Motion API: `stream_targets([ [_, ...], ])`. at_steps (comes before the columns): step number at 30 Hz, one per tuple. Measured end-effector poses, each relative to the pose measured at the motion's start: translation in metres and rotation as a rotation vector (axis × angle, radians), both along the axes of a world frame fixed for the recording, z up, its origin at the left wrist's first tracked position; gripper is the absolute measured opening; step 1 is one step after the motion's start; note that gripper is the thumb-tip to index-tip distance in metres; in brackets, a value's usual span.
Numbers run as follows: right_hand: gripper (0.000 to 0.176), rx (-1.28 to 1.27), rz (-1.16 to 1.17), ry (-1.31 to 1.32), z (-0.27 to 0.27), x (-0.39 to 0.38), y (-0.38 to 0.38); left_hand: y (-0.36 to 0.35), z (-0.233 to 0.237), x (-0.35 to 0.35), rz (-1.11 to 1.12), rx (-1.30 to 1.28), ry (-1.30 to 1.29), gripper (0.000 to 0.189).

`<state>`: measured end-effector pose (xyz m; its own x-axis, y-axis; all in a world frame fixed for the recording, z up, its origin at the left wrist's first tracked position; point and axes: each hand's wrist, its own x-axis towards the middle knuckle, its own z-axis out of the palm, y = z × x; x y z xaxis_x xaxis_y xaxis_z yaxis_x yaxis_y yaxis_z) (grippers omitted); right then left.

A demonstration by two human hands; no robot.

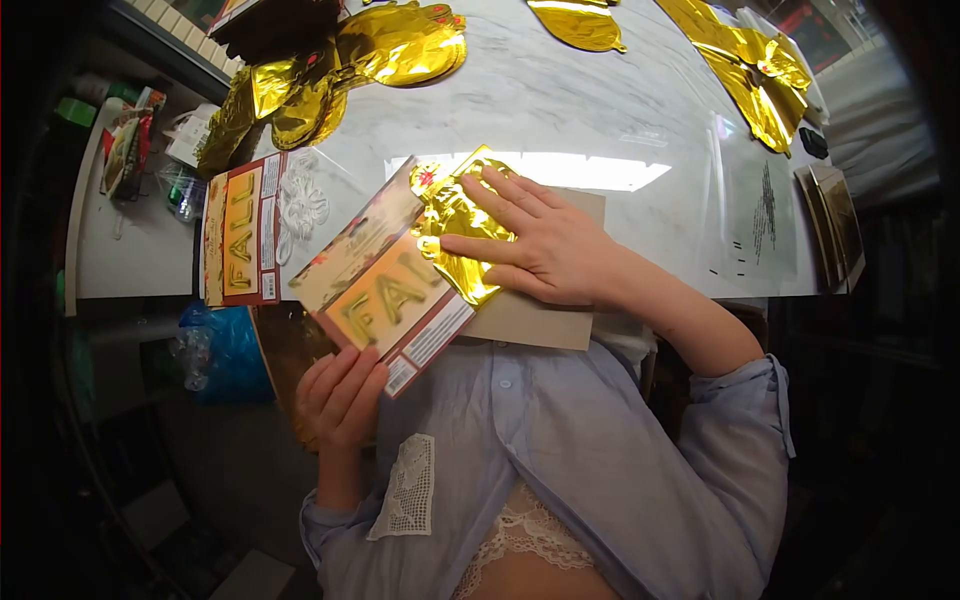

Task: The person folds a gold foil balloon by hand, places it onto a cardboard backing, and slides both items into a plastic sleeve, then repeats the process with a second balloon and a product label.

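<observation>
My left hand [340,400] grips the lower corner of the FALL package [385,290], fingers curled up over its front edge near the barcode strip, the thumb hidden behind it. The package is tilted, its bottom end hanging past the edge of the marble table [560,110] toward my shirt and its top end pointing up and away from me. My right hand [545,250] lies flat with fingers spread on the crumpled gold foil [450,215] that sticks out of the package's upper right side; it presses down and pinches nothing. Under my right palm and the package lies a grey cardboard sheet [535,322], partly over the table edge. Just left of what I hold, a second FALL package [245,240] lies flat on the table, with a coil of white string [300,205] beside it. Further away lie more gold foil shapes [400,45], spread well apart across the far side. A clear plastic sleeve [750,215] lies to my right, and a blue bag [225,350] sits below the table on my left.
</observation>
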<state>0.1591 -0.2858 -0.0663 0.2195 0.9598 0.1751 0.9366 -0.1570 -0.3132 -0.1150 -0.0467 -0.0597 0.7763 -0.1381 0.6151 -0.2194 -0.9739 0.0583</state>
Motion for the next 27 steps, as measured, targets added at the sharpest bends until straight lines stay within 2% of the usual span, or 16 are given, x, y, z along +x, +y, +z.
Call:
stream_targets([
  [2,0.051,-0.001,0.001,-0.006,-0.002,0.001,0.000,0.003,0.023,-0.036,0.149,-0.037,0.001,0.012],
  [4,0.051,-0.001,0.004,-0.009,-0.002,0.002,-0.001,0.018,0.032,-0.063,0.404,0.245,-0.407,0.024],
  [6,0.050,-0.018,-0.005,-0.017,-0.001,0.000,-0.001,0.060,0.045,-0.079,0.526,0.235,-0.978,0.026],
  [7,0.050,-0.009,0.010,-0.018,-0.001,0.000,0.000,0.056,0.080,-0.082,0.984,1.031,-0.793,0.026],
  [9,0.050,-0.037,-0.007,-0.017,0.000,0.000,0.000,0.091,0.086,-0.091,0.900,0.621,-1.228,0.029],
  [11,0.051,-0.042,0.000,-0.024,0.003,0.000,0.001,0.117,0.075,-0.083,0.637,0.463,-1.292,0.032],
  [12,0.053,-0.051,0.000,-0.020,0.004,0.000,0.000,0.121,0.067,-0.070,0.632,0.599,-1.151,0.034],
  [14,0.057,-0.063,0.001,-0.015,0.004,0.001,0.001,0.117,0.044,-0.038,0.635,0.601,-0.848,0.035],
  [16,0.058,-0.063,0.005,-0.018,0.005,0.001,0.001,0.125,-0.001,-0.022,0.694,0.418,-0.571,0.019],
  [18,0.058,-0.066,-0.006,-0.021,0.005,0.002,0.001,0.128,-0.035,-0.003,0.593,0.235,-0.425,0.019],
  [19,0.058,-0.066,-0.001,-0.024,0.005,0.002,0.002,0.128,-0.044,0.004,0.582,0.230,-0.426,0.019],
  [21,0.059,-0.077,-0.013,-0.027,0.005,0.001,0.000,0.124,-0.057,0.019,0.527,-0.011,-0.235,0.024],
  [22,0.059,-0.074,-0.007,-0.018,0.005,0.001,-0.001,0.123,-0.058,0.022,0.529,-0.055,-0.192,0.032],
  [23,0.059,-0.068,0.001,-0.011,0.004,0.001,0.000,0.121,-0.058,0.023,0.519,-0.061,-0.193,0.032],
  [25,0.057,-0.053,0.000,-0.017,0.001,0.002,0.000,0.109,-0.041,0.026,0.610,-0.022,-0.277,0.042],
  [27,0.059,-0.055,0.007,-0.034,0.000,0.002,0.000,0.082,-0.023,0.031,0.616,-0.029,-0.285,0.040],
])
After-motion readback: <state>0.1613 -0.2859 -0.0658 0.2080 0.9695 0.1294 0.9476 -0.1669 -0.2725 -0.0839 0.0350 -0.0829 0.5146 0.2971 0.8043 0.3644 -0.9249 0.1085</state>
